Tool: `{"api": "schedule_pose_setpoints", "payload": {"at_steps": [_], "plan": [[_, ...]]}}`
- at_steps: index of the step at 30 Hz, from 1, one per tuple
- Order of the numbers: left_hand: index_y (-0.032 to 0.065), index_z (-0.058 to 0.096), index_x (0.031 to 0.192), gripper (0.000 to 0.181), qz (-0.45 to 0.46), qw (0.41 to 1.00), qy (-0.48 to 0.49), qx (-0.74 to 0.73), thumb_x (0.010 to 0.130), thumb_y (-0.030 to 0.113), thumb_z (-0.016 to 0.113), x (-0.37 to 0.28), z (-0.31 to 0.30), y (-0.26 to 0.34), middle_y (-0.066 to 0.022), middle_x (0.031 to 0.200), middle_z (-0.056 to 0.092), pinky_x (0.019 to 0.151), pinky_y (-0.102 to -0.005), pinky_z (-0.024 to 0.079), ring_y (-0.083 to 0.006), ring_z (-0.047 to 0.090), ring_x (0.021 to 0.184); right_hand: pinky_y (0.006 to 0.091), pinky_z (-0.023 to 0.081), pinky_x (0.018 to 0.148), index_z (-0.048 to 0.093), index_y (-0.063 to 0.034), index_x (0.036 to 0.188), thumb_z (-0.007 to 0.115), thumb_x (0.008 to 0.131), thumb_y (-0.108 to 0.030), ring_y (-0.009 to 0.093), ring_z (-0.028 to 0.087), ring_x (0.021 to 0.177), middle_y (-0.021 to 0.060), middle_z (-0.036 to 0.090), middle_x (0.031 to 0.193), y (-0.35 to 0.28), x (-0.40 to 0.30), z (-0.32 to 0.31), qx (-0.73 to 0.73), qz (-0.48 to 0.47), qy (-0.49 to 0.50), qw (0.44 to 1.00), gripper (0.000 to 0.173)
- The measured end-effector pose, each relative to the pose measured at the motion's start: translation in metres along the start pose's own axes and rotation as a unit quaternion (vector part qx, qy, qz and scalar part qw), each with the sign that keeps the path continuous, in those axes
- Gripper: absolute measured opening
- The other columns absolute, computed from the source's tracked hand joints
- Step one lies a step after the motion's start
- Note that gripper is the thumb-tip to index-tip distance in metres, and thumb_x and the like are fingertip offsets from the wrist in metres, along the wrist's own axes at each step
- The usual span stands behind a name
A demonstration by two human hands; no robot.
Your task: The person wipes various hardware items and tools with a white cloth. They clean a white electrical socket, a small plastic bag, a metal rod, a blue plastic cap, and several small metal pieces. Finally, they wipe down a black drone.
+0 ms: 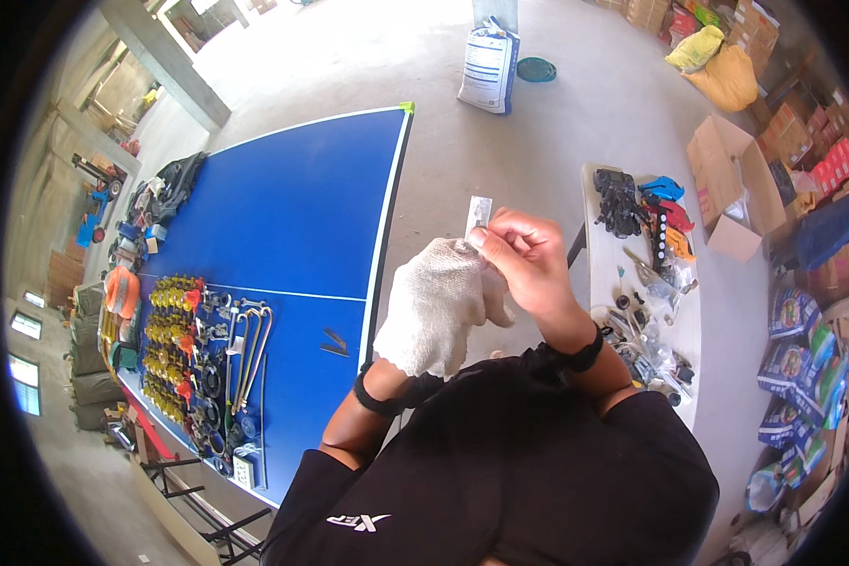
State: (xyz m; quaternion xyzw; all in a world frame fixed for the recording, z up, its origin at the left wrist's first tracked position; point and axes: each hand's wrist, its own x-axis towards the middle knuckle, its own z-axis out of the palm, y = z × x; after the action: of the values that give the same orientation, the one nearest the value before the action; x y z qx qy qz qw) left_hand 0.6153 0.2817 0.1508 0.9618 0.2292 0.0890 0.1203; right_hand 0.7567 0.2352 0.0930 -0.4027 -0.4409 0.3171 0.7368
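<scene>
My left hand (435,304) wears a white knitted work glove, with what seems another glove or loose glove fingers hanging at its right side. My bare right hand (527,258) pinches a small clear plastic packet (479,211) between thumb and forefinger. The packet stands up above the fingers; what is inside is too small to tell. The left fingertips meet the right hand just below the packet, and the glove hides whether they grip it too. Both hands are held in front of my chest, above the gap between two tables.
On the left, a blue table-tennis table (304,184) bears rows of yellow and red parts (170,347), metal hooks (251,361) and two dark strips (335,342). A white table (601,272) at right holds tools and plastic bags. Beyond are an open carton (725,177) and a white-blue sack (488,71).
</scene>
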Motion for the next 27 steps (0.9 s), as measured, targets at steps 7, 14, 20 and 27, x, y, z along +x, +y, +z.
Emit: {"api": "schedule_pose_setpoints", "payload": {"at_steps": [7, 14, 20, 27], "plan": [[0.0154, 0.067, 0.107, 0.045, 0.064, 0.992, -0.032, -0.108, 0.064, 0.021, 0.08, 0.0, 0.025, -0.005, -0.0081, 0.095, 0.069, 0.08, -0.0329, 0.053, -0.0252, 0.066, 0.091, 0.0214, 0.032, 0.051, 0.068, -0.0015, 0.081, 0.071, 0.092, -0.009, 0.004, 0.044, 0.057, -0.0016, 0.057, 0.069, -0.009, 0.032, -0.048, 0.081, 0.005, 0.092, 0.992, 0.014], [0.0018, 0.068, 0.104, 0.033, -0.237, 0.886, -0.069, -0.392, 0.075, 0.013, 0.08, 0.012, 0.0, 0.002, -0.0143, 0.1, 0.069, 0.078, -0.0286, 0.053, -0.0142, 0.065, 0.09, 0.0213, 0.03, 0.052, 0.065, -0.0001, 0.077, 0.072, 0.092, -0.008, 0.001, 0.042, 0.059, -0.005, 0.052, 0.064, -0.002, 0.029, -0.041, -0.034, 0.079, -0.074, 0.993, 0.018], [0.0118, 0.065, 0.069, 0.007, -0.084, 0.992, 0.072, -0.063, 0.073, 0.01, 0.071, 0.015, 0.018, 0.007, -0.0051, 0.062, 0.058, 0.059, -0.0367, 0.045, -0.0267, 0.06, 0.061, 0.0213, 0.033, 0.056, 0.062, 0.0014, 0.076, 0.07, 0.092, -0.003, 0.002, 0.043, 0.064, -0.0032, 0.053, 0.07, -0.002, 0.021, -0.015, 0.003, 0.026, -0.101, 0.995, 0.018], [0.0281, 0.075, 0.084, 0.015, 0.032, 0.997, 0.066, -0.025, 0.071, 0.02, 0.076, -0.004, 0.036, 0.01, 0.0027, 0.07, 0.059, 0.064, -0.0379, 0.042, -0.0216, 0.055, 0.077, 0.0203, 0.033, 0.05, 0.063, 0.0002, 0.079, 0.066, 0.095, -0.007, 0.005, 0.044, 0.059, 0.0002, 0.058, 0.076, -0.004, 0.039, -0.021, 0.058, 0.043, -0.03, 0.997, 0.018]]}}
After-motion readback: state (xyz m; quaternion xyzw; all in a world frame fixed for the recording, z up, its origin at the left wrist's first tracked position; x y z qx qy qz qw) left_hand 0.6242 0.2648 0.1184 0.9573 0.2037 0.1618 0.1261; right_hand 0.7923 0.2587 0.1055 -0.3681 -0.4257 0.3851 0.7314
